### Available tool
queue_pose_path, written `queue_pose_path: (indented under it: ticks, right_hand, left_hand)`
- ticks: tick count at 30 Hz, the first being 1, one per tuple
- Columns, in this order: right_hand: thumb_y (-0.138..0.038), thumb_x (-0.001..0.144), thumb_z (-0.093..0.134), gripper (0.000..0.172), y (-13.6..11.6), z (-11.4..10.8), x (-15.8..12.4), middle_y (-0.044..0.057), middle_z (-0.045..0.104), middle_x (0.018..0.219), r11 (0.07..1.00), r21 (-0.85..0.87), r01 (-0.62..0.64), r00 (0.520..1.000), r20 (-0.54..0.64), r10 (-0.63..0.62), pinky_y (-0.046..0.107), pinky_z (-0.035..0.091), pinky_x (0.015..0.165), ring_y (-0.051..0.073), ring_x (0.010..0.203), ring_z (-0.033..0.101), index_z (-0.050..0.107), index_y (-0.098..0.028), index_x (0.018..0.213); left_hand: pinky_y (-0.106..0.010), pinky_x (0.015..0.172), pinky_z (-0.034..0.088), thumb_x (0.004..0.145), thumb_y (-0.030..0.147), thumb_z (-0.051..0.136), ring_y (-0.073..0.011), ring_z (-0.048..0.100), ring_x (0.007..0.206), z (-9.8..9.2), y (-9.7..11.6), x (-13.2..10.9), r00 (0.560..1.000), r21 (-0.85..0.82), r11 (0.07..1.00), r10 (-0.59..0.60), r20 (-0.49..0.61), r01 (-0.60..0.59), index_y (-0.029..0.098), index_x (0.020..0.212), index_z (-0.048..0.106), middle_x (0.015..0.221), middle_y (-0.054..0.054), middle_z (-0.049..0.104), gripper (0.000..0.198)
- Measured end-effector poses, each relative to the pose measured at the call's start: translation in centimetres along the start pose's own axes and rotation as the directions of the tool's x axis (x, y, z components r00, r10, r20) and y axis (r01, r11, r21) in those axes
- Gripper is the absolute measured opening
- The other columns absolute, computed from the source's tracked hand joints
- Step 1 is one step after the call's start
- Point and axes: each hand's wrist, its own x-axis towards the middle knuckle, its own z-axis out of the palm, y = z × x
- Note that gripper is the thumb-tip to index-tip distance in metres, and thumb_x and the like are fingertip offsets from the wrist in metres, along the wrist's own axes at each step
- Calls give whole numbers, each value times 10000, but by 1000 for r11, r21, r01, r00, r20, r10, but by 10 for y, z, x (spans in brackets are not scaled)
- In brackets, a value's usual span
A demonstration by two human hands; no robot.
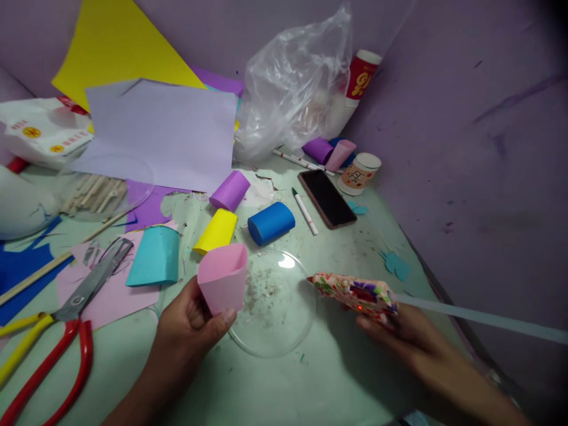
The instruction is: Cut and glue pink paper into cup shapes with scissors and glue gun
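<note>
A pink paper tube (223, 281), flattened toward its lower end, is pinched between the thumb and fingers of my left hand (190, 325). My right hand (394, 337) grips a flower-patterned hot glue gun (355, 293) with a small red light lit; a long translucent glue stick (479, 316) runs out of its back. The gun's nozzle points left toward the pink tube, apart from it. Between both hands lies a clear round plastic lid (290, 340) with grey bits on it. Beyond it are blue (271, 223), yellow (216, 232) and purple (229, 190) paper tubes.
At left lie red-handled scissors (77, 302), yellow-handled scissors (26, 343) and a turquoise paper piece (154, 255). Further back are a phone (327, 198), a marker (305, 211), a paper cup (359, 173), a plastic bag (297, 89) and paper sheets (164, 130). A wall (479, 148) bounds the right.
</note>
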Motion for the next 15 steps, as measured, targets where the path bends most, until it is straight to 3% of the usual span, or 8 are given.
queue_pose_path:
  ticks: [3,9,15]
  right_hand:
    - [-495,882,519,374,-5,-3,-2,56,706,1196,1000,16,-6,992,124,4,461,514,963,313,1128,640,688,-330,1171]
    - [-525,848,559,414,-5,-10,1,56,692,1225,992,84,-96,985,152,83,445,559,897,323,1093,659,683,-308,1178]
    - [-568,806,581,428,-24,-15,10,57,728,1150,989,35,-141,977,169,134,448,519,958,330,1069,665,718,-297,1109]
  left_hand:
    - [-239,721,572,539,237,839,-207,713,835,1,0,-1,1000,8,1000,-10,-11,10,238,990,676,916,-7,755,480]
    - [-273,749,586,483,246,870,-243,714,882,-5,1,4,998,0,999,-46,50,46,228,1046,668,951,-34,755,599]
    - [-277,736,576,529,233,843,-234,711,854,0,2,-1,1000,-15,1000,-5,11,5,224,987,695,956,-39,747,481]
